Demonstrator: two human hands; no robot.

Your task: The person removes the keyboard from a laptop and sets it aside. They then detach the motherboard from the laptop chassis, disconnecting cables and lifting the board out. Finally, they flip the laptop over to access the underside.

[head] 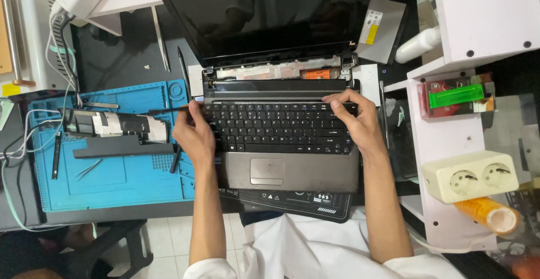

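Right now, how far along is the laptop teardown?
Done: the hinge strip above the keyboard is off, showing bare metal and an orange part; removed parts lie on the blue mat. In hand: left hand and right hand grip the keyboard's two ends. Left: the keyboard sits in place; the palm rest and screen are on.

An electronics repair bench: blue work mat (112,183), tweezers (87,169), opened laptop (281,144).
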